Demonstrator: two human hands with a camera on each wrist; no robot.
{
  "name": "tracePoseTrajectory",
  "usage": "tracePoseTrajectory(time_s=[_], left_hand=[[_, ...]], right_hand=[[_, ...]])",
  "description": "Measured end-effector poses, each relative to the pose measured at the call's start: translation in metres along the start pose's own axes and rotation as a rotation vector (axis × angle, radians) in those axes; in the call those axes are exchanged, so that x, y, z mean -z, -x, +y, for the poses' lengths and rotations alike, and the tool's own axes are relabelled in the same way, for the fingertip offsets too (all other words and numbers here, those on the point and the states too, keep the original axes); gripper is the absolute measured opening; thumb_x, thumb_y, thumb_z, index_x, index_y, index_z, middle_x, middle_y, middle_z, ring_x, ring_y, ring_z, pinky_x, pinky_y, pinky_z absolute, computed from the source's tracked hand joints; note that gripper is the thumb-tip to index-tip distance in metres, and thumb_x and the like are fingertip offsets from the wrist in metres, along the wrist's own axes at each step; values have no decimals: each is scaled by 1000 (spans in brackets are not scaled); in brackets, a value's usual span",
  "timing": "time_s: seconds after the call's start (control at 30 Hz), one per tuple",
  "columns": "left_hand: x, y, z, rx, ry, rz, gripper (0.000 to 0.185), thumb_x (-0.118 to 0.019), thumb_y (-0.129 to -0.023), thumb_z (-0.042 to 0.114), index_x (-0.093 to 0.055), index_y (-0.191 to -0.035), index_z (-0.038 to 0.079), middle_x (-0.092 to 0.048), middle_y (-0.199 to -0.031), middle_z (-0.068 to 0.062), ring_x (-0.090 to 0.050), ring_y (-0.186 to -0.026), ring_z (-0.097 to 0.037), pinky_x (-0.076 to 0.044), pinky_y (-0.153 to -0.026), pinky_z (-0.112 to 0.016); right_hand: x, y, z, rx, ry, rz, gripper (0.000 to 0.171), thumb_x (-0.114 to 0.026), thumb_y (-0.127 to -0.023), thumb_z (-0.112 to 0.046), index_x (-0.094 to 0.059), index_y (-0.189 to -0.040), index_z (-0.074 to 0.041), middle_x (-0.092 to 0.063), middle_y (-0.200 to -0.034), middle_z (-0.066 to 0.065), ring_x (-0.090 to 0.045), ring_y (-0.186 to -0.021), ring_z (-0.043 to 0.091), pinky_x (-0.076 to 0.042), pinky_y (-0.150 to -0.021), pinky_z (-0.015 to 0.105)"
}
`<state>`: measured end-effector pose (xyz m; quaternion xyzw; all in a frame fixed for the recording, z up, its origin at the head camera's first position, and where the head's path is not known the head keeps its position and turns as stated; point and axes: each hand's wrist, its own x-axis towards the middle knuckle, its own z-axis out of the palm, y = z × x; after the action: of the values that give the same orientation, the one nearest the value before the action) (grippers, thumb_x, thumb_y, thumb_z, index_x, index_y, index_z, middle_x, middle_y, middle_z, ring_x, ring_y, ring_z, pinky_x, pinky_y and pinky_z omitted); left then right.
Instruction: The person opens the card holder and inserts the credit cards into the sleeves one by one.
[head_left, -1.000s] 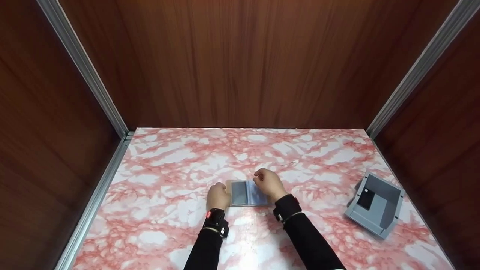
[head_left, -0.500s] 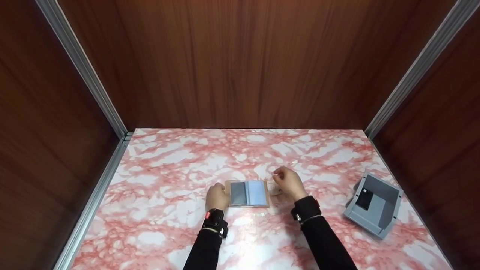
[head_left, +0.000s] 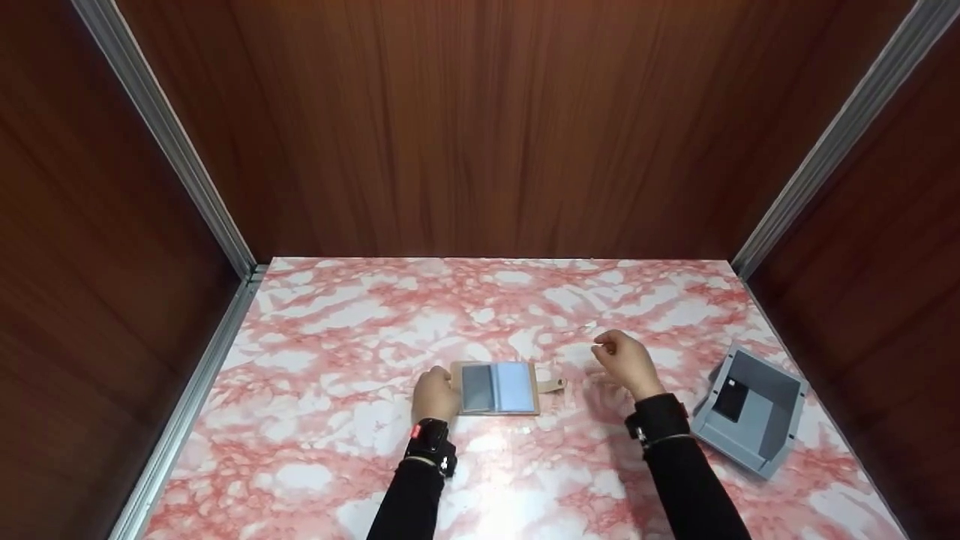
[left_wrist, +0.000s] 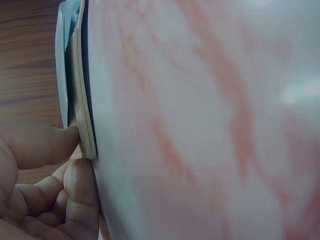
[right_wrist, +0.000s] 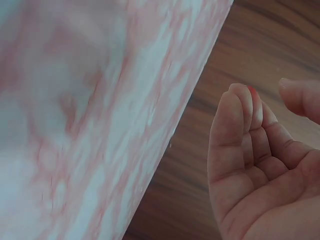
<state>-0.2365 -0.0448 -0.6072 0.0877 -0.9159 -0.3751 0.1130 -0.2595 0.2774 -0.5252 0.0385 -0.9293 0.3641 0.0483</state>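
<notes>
Head view: the person's left hand (head_left: 435,395) pinches the left edge of an open tan booklet (head_left: 514,387) with clear sleeves, which lies on the marbled red-and-white table (head_left: 360,315). Its short strap (head_left: 553,385) points right. The right hand (head_left: 628,365) is well apart from the booklet, over the table, fingers loosely bent and thumb clear of the fingertips. Farther right sits a grey bin (head_left: 769,412) with a black rectangle (head_left: 730,398) inside.
</notes>
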Motion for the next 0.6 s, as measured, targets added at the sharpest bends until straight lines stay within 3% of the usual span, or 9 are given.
tracePoseTrajectory(time_s=[0.27, 0.6], left_hand=[[-1, 0, -1, 1, -2, -1, 16, -66, -73, -1, -65, -89, -1, -65, -85, -17, -63, -83, -37, -50, -77, -48], [1, 1, 1, -12, 7, 0, 18, -68, -70, -2, -65, -88, -1, -63, -83, -17, -62, -80, -37, -50, -74, -48]], right_hand=[[36, 5, 20, -3, 22, 1, 29, -57, -98, -14, -62, -117, 7, -63, -102, 23, -60, -94, 37, -45, -85, 52], [73, 13, 41, -68, 55, 10, 35, -54, -100, -19, -59, -123, 7, -61, -112, 29, -58, -101, 42, -44, -88, 55]])
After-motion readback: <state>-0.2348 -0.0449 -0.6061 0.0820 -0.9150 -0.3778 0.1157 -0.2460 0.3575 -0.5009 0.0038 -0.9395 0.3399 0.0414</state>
